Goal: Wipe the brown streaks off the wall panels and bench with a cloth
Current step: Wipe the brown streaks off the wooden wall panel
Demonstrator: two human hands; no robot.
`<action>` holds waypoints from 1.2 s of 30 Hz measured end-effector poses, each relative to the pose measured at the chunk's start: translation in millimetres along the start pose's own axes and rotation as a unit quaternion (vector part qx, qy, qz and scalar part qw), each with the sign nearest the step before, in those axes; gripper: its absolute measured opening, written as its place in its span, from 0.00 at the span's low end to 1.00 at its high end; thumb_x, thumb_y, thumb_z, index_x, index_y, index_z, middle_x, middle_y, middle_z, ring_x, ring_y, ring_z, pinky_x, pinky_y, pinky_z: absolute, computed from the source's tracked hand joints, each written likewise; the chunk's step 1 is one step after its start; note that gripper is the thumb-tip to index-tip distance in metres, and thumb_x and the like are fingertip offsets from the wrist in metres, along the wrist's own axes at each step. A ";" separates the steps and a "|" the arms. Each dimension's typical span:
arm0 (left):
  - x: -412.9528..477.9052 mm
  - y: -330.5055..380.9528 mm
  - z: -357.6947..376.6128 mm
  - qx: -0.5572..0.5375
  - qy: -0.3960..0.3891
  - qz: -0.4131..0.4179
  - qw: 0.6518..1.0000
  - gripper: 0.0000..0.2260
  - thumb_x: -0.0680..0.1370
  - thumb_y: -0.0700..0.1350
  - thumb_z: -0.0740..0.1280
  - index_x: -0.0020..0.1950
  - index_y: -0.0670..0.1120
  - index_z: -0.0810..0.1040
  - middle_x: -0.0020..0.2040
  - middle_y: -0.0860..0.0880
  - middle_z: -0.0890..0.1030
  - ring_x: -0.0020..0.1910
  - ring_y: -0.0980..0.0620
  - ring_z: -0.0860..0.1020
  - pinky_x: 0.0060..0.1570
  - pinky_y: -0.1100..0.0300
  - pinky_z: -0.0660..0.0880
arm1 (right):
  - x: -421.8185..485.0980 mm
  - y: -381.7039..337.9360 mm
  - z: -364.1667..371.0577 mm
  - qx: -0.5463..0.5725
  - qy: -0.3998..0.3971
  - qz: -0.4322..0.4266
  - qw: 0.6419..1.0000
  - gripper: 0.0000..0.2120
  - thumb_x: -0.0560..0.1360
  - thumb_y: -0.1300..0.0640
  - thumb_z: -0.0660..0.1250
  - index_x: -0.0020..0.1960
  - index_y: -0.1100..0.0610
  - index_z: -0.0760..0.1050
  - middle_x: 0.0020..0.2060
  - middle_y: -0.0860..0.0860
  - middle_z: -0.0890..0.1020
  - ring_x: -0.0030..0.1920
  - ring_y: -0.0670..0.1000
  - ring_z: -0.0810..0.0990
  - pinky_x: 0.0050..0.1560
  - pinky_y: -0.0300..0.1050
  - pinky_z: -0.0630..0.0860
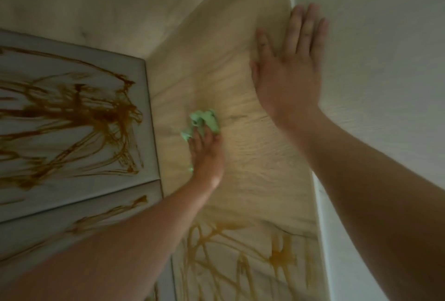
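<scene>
The pale wooden bench (252, 156) fills the middle, with brown streaks (240, 252) across its near end. Along its left edge stand the grey wall panels (72, 72), heavily streaked too. My right hand (289, 74) lies flat at the bench's far right edge, by the white wall (385, 60), fingers straight and together, thumb out. Mid-bench, my left hand (207, 156) bunches the green cloth (204, 120) under curled fingers, pressing it onto unstreaked wood.

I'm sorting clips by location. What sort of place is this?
Probably an indoor built-in seating nook, perhaps a hallway: a light wood-grain bench sits in a corner, grey cushioned wall panels streaked brown line one side, and a white textured wall closes the other.
</scene>
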State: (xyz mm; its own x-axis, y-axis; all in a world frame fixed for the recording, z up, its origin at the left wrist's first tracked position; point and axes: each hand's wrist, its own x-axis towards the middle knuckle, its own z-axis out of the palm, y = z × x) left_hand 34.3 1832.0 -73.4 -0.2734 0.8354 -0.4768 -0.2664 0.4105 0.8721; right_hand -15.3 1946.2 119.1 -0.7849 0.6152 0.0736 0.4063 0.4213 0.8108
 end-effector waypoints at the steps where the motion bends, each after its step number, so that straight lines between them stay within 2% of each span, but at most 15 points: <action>1: -20.4 13.0 6.9 0.006 -0.005 0.017 1.000 0.24 0.88 0.43 0.47 0.84 0.38 0.51 0.84 0.37 0.42 0.82 0.36 0.39 0.80 0.40 0.39 | -2.4 -0.8 -2.9 0.026 0.000 0.008 1.000 0.23 0.86 0.47 0.56 0.78 0.51 0.69 0.78 0.73 0.58 0.80 0.73 0.55 0.80 0.68 0.50; 3: -56.0 34.7 13.6 0.006 -0.034 0.092 0.995 0.24 0.88 0.46 0.46 0.84 0.46 0.46 0.79 0.50 0.30 0.79 0.47 0.30 0.80 0.45 0.35 | -22.4 -2.4 -11.4 0.072 0.016 0.014 0.997 0.19 0.84 0.55 0.61 0.74 0.55 0.75 0.77 0.73 0.61 0.79 0.71 0.60 0.80 0.65 0.56; 6: -87.8 38.0 19.9 -0.076 -0.067 0.141 0.985 0.23 0.86 0.59 0.45 0.81 0.66 0.45 0.80 0.61 0.32 0.77 0.57 0.27 0.79 0.53 0.33 | -99.5 1.7 -17.0 0.098 -0.007 -0.015 0.995 0.19 0.83 0.57 0.61 0.73 0.56 0.75 0.80 0.66 0.59 0.80 0.69 0.59 0.79 0.65 0.57; 10: -71.6 7.3 26.2 0.009 -0.026 0.203 0.979 0.26 0.85 0.53 0.44 0.84 0.50 0.55 0.85 0.46 0.46 0.83 0.44 0.39 0.81 0.48 0.38 | -151.0 16.0 -15.2 0.099 -0.001 -0.073 0.992 0.20 0.85 0.57 0.59 0.76 0.54 0.73 0.81 0.60 0.62 0.80 0.68 0.59 0.79 0.63 0.57; 13: 6.4 -80.1 36.6 0.016 -0.005 0.119 0.993 0.24 0.87 0.45 0.47 0.81 0.36 0.59 0.82 0.33 0.56 0.81 0.31 0.50 0.80 0.37 0.45 | -150.6 10.7 -3.6 0.080 0.019 -0.062 0.995 0.20 0.86 0.56 0.58 0.77 0.53 0.72 0.80 0.60 0.63 0.80 0.69 0.59 0.78 0.64 0.58; 16: 119.2 -208.9 35.9 -0.117 0.012 -0.045 0.992 0.32 0.82 0.71 0.48 0.82 0.57 0.57 0.83 0.48 0.60 0.82 0.43 0.58 0.78 0.35 0.56 | -151.2 9.6 0.4 0.070 0.043 -0.063 0.995 0.20 0.86 0.56 0.59 0.77 0.52 0.73 0.79 0.60 0.65 0.79 0.70 0.60 0.78 0.65 0.59; 17: 134.0 -226.5 36.9 -0.179 0.012 -0.081 0.980 0.33 0.78 0.74 0.50 0.81 0.64 0.57 0.83 0.53 0.60 0.81 0.47 0.59 0.78 0.37 0.59 | -150.8 10.6 0.5 0.068 0.048 -0.058 0.995 0.19 0.86 0.56 0.58 0.77 0.52 0.73 0.79 0.60 0.65 0.79 0.70 0.60 0.78 0.65 0.59; 19: 101.1 -173.9 26.3 -0.207 0.029 -0.135 0.968 0.32 0.76 0.70 0.53 0.81 0.67 0.55 0.84 0.54 0.57 0.82 0.48 0.57 0.79 0.40 0.57 | -149.1 9.2 -1.7 0.068 0.048 -0.052 0.995 0.19 0.86 0.56 0.58 0.77 0.52 0.72 0.79 0.60 0.65 0.79 0.70 0.60 0.78 0.65 0.59; 21: 21.2 -69.8 14.6 -0.128 0.042 -0.077 0.988 0.31 0.81 0.60 0.47 0.85 0.54 0.51 0.85 0.46 0.50 0.83 0.42 0.50 0.80 0.40 0.50 | -147.8 6.8 -4.6 0.070 0.036 -0.050 0.996 0.20 0.87 0.56 0.58 0.77 0.52 0.71 0.80 0.60 0.64 0.79 0.70 0.59 0.79 0.66 0.57; 23: -45.8 -12.8 29.8 -0.049 0.037 0.069 0.996 0.30 0.82 0.48 0.39 0.85 0.45 0.52 0.85 0.40 0.47 0.83 0.38 0.43 0.80 0.38 0.45 | -148.8 7.8 -8.3 0.067 0.010 -0.045 0.997 0.21 0.87 0.54 0.56 0.79 0.53 0.69 0.81 0.60 0.61 0.80 0.70 0.56 0.80 0.65 0.54; 26: -108.5 8.8 54.1 -0.099 -0.022 0.183 0.978 0.23 0.88 0.51 0.44 0.84 0.60 0.48 0.84 0.58 0.39 0.81 0.56 0.32 0.80 0.51 0.35 | -149.1 8.8 -13.7 0.063 -0.026 -0.049 0.996 0.22 0.87 0.50 0.56 0.80 0.53 0.67 0.82 0.60 0.58 0.81 0.70 0.53 0.81 0.65 0.50; 28: -109.3 -5.8 52.8 -0.091 -0.036 0.199 0.975 0.24 0.87 0.54 0.45 0.84 0.58 0.49 0.85 0.55 0.41 0.82 0.54 0.34 0.80 0.51 0.35 | -149.0 7.7 -14.0 0.059 -0.022 -0.047 0.997 0.22 0.86 0.52 0.56 0.79 0.53 0.68 0.82 0.60 0.59 0.80 0.71 0.54 0.80 0.66 0.52; 30: -86.8 -39.9 48.4 -0.044 -0.026 0.155 0.987 0.29 0.85 0.56 0.43 0.85 0.47 0.51 0.85 0.44 0.46 0.84 0.44 0.40 0.81 0.44 0.40 | -149.6 6.8 -9.9 0.059 -0.006 -0.043 0.997 0.21 0.86 0.55 0.56 0.78 0.53 0.70 0.81 0.60 0.61 0.80 0.71 0.56 0.79 0.66 0.54; 33: -30.6 -91.4 33.0 -0.061 -0.013 -0.032 0.998 0.29 0.85 0.50 0.47 0.82 0.35 0.55 0.83 0.34 0.49 0.83 0.35 0.46 0.80 0.39 0.45 | -149.2 5.9 -4.3 0.050 0.014 -0.047 0.998 0.19 0.87 0.56 0.56 0.76 0.52 0.72 0.79 0.60 0.65 0.78 0.71 0.60 0.78 0.67 0.58; 36: -5.7 -93.5 21.3 -0.194 0.010 -0.174 0.965 0.30 0.84 0.54 0.52 0.85 0.49 0.48 0.85 0.45 0.44 0.84 0.44 0.46 0.81 0.44 0.48 | -151.1 4.7 -3.8 0.040 0.030 -0.043 0.998 0.19 0.87 0.55 0.56 0.76 0.52 0.72 0.79 0.60 0.67 0.78 0.71 0.62 0.77 0.67 0.60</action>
State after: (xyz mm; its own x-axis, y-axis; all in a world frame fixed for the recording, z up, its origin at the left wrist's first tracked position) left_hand 80.5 1796.6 -149.8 -0.1225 0.6627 -0.7388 -0.6704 0.4937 0.5539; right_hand 103.5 1852.7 114.0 -0.8439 0.5349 0.0421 0.3704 0.5241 0.7669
